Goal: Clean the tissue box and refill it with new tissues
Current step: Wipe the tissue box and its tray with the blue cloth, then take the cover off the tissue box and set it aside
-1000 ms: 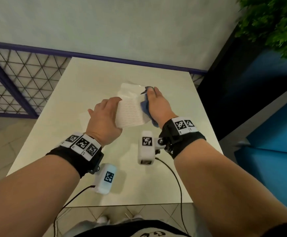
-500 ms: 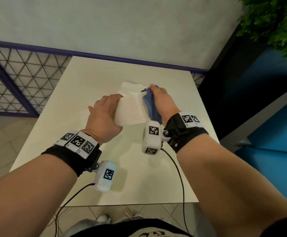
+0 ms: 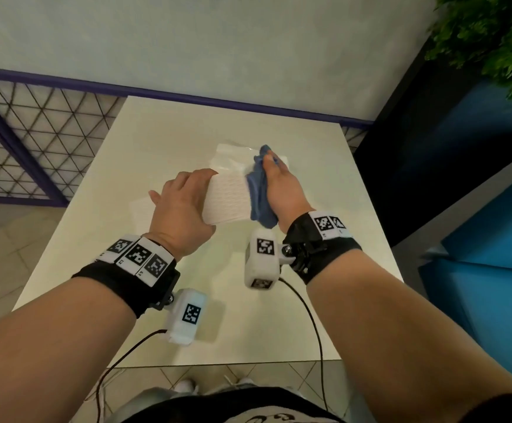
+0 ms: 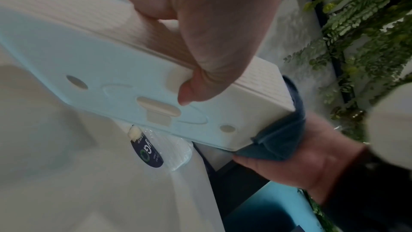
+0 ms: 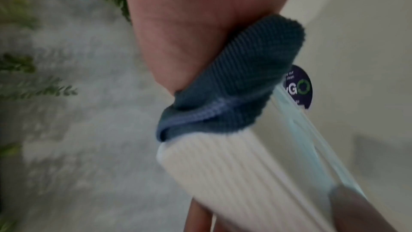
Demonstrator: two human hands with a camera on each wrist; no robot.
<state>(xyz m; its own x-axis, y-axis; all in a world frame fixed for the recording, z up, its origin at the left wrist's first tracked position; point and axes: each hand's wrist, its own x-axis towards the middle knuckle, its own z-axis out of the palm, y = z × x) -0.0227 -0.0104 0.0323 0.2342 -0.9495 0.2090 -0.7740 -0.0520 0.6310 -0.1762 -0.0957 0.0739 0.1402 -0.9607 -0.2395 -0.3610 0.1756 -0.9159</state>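
A white ribbed tissue box (image 3: pixel 227 198) is held tilted above the table. My left hand (image 3: pixel 184 206) grips its left end, fingers over the top and thumb on the smooth underside (image 4: pixel 125 84). My right hand (image 3: pixel 282 184) holds a blue cloth (image 3: pixel 259 193) and presses it against the box's right end (image 5: pixel 231 174); the same blue cloth (image 5: pixel 225 84) wraps over that end in the right wrist view. A clear plastic pack of tissues (image 3: pixel 233 157) with a dark round label (image 4: pixel 148 153) lies on the table behind the box, partly hidden.
The pale table (image 3: pixel 248 315) ends near my body and at the right, where a blue panel (image 3: pixel 493 239) stands. A wall and a purple-framed mesh fence (image 3: pixel 19 148) lie beyond. A green plant (image 3: pixel 493 35) hangs at the top right. A flat white piece (image 3: pixel 140 209) lies left of my left hand.
My right hand has slid the blue cloth along the box's right end, away from me. The left hand keeps the same grip on the box.
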